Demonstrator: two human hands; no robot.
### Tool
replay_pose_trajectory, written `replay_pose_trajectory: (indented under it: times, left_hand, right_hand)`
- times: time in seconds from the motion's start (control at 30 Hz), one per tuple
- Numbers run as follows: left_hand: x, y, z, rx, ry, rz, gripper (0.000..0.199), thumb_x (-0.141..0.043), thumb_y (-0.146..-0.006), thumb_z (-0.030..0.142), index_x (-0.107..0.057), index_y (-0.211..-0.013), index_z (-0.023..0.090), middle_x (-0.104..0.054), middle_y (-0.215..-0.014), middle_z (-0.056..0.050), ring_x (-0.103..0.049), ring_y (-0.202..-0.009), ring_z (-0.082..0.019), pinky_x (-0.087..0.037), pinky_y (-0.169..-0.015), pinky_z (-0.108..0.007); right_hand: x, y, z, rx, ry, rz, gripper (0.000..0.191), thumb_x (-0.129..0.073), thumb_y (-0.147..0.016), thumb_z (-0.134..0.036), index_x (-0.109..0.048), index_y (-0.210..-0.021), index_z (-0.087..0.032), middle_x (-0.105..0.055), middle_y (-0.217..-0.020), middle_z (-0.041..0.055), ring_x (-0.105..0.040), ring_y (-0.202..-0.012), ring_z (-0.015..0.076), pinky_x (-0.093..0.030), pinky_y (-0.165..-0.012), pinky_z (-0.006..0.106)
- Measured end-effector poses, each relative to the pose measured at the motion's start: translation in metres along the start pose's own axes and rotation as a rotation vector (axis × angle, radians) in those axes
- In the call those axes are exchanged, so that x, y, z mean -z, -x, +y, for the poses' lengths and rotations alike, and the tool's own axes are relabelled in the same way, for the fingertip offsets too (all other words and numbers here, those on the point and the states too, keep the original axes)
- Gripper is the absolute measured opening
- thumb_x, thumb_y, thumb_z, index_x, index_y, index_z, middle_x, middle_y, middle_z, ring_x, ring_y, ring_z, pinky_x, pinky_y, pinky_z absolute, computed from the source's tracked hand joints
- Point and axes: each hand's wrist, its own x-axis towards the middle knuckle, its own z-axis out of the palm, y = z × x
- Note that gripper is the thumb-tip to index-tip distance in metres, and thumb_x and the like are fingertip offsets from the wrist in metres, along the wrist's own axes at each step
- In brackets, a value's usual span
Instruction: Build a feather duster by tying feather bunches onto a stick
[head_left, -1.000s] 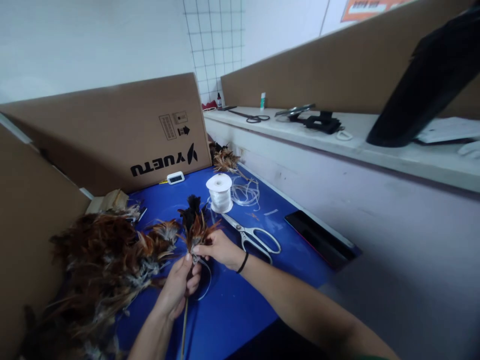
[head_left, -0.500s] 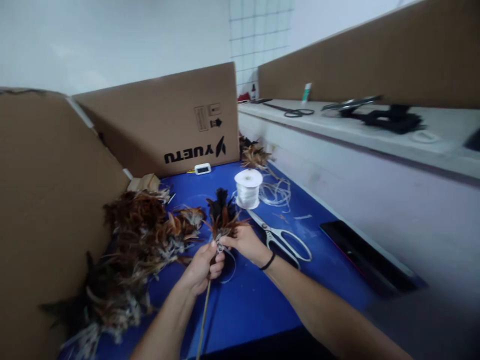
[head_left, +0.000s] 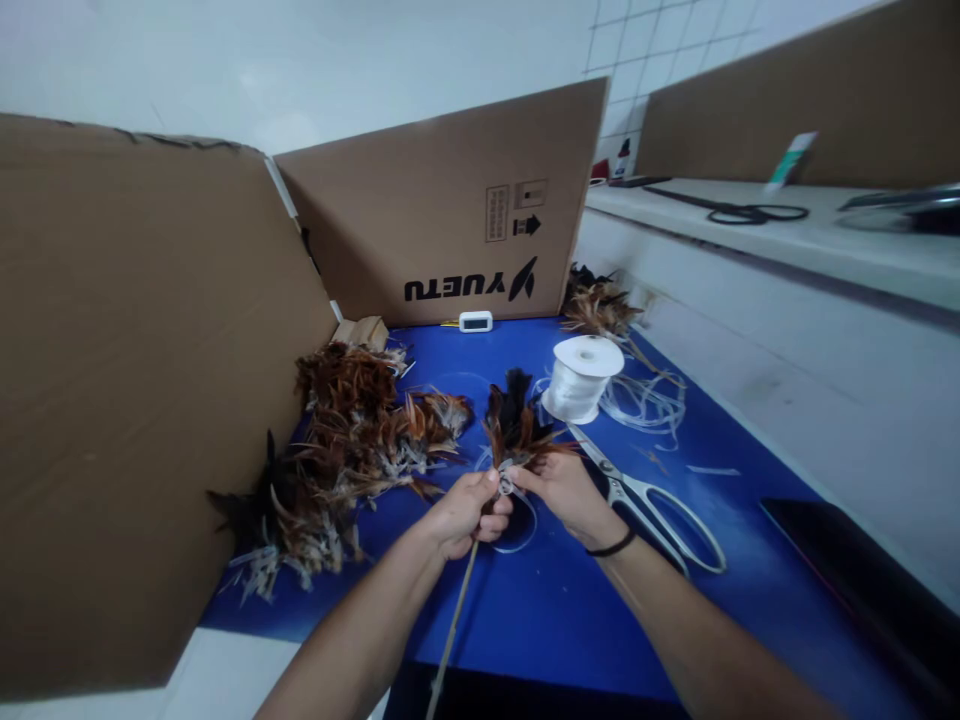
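Observation:
A bunch of dark and reddish-brown feathers (head_left: 516, 415) stands at the top of a thin stick (head_left: 454, 630). My left hand (head_left: 471, 512) is closed round the stick just below the feathers. With thumb and fingers pinched, my right hand (head_left: 566, 492) grips the feather base, where pale ribbon (head_left: 505, 482) is wound. A loop of this ribbon hangs beneath the hands. Large scissors (head_left: 652, 505) lie partly behind my right wrist. Just beyond them stands a spool of white ribbon (head_left: 581, 380).
Heaps of loose feathers (head_left: 352, 420) cover the left of the blue table (head_left: 525, 620). Cardboard panels (head_left: 450, 200) wall the left and back. A small white digital device (head_left: 475, 322) sits by the back panel. A black phone-like slab (head_left: 862, 570) lies right, below a shelf (head_left: 720, 225) with black scissors.
The view has swung left, so everything appears further right. Both hands keep the same grip on the feather bunch and stick, with hardly any finger movement visible.

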Motion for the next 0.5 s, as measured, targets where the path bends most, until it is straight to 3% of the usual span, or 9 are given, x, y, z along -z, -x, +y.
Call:
replay_pose_trajectory:
  times: [0.37,0.43,0.5]
  left_hand:
    - [-0.0011,-0.0036,-0.0036,-0.025,0.04,-0.006,0.046,-0.058,-0.073,0.057,-0.051,-0.084,0.012,-0.031,-0.061,0.007,-0.021,-0.038,0.0,-0.007,-0.037,-0.017]
    - [-0.0004,-0.0054,-0.0055,-0.02,0.043,-0.011,0.047,-0.057,-0.073,0.058,-0.05,-0.083,0.013,-0.03,-0.06,0.007,-0.021,-0.038,0.0,-0.007,-0.037,-0.017]
    - [0.0007,-0.0069,-0.007,-0.01,0.055,0.004,0.046,-0.058,-0.072,0.059,-0.046,-0.079,0.016,-0.031,-0.059,0.007,-0.02,-0.037,-0.001,-0.007,-0.037,-0.017]
  right_hand:
    - [-0.0028,-0.002,0.0069,-0.017,0.041,0.012,0.033,-0.072,-0.061,-0.043,-0.059,-0.068,-0.014,-0.064,-0.064,0.0054,-0.059,-0.058,0.0162,-0.05,-0.055,0.029]
    - [-0.0022,-0.0032,0.0081,0.0,0.073,0.049,0.036,-0.072,-0.061,-0.046,-0.058,-0.071,-0.014,-0.063,-0.065,0.0056,-0.059,-0.057,0.0166,-0.05,-0.053,0.029]
    - [0.0002,-0.003,0.0048,0.074,0.134,0.171,0.041,-0.07,-0.064,-0.047,-0.058,-0.084,-0.013,-0.063,-0.07,0.0058,-0.06,-0.06,0.0164,-0.05,-0.053,0.029]
